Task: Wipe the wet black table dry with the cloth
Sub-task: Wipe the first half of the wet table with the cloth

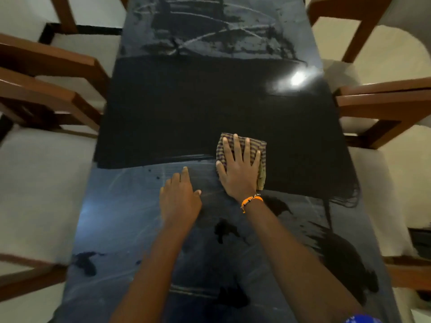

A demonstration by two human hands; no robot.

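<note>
A long black table (177,108) runs away from me down the middle of the head view. A wide dark band crosses its middle, and dark blotches lie on the paler near part. A folded checked cloth (258,149) lies flat on the table at the band's near edge. My right hand (240,170), with an orange bracelet at the wrist, presses flat on the cloth with fingers spread. My left hand (179,198) rests palm down on the bare tabletop just left of it, holding nothing.
Wooden chairs with pale seats stand along both long sides: on the left (49,73) and on the right (382,106). A bright light reflection (298,78) shines on the table's right side. Streaky marks (210,31) cover the far end.
</note>
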